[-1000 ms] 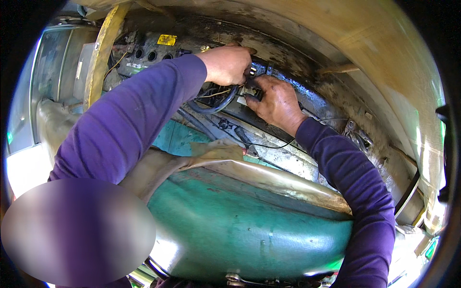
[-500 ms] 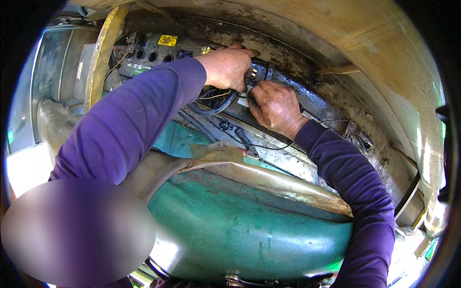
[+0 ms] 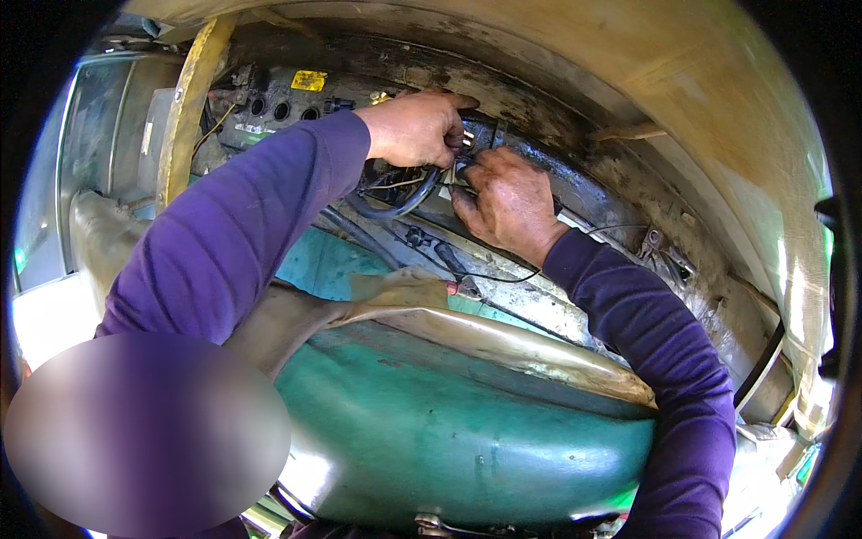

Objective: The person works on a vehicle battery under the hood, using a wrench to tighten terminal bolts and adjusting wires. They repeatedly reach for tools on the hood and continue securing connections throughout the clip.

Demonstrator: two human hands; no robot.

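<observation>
My left hand (image 3: pixel 415 128) reaches over a grimy battery (image 3: pixel 262 133) and curls its fingers at small metal contacts (image 3: pixel 468 140). What it grips is hidden under the fingers. Close by on the right, my right hand (image 3: pixel 510 199) is bent, with thumb and fingers drawn together beside the same contacts. Its fingertips sit among thin wires, and I cannot make out what they hold. A thick black cable (image 3: pixel 395 212) loops below my left hand. The battery has round open holes and a yellow label (image 3: pixel 309 81) on it.
A pair of pliers (image 3: pixel 655 241) lies to the right. Below the hands are a black plug (image 3: pixel 417 236) and a thin black wire. A green curved panel (image 3: pixel 467 422) and a brown sheet (image 3: pixel 503 334) fill the foreground. A yellow post (image 3: pixel 190 108) stands left.
The scene has shifted slightly left in the picture. My right hand's fingers have moved a little at the contacts; my left hand stays at about the same spot.
</observation>
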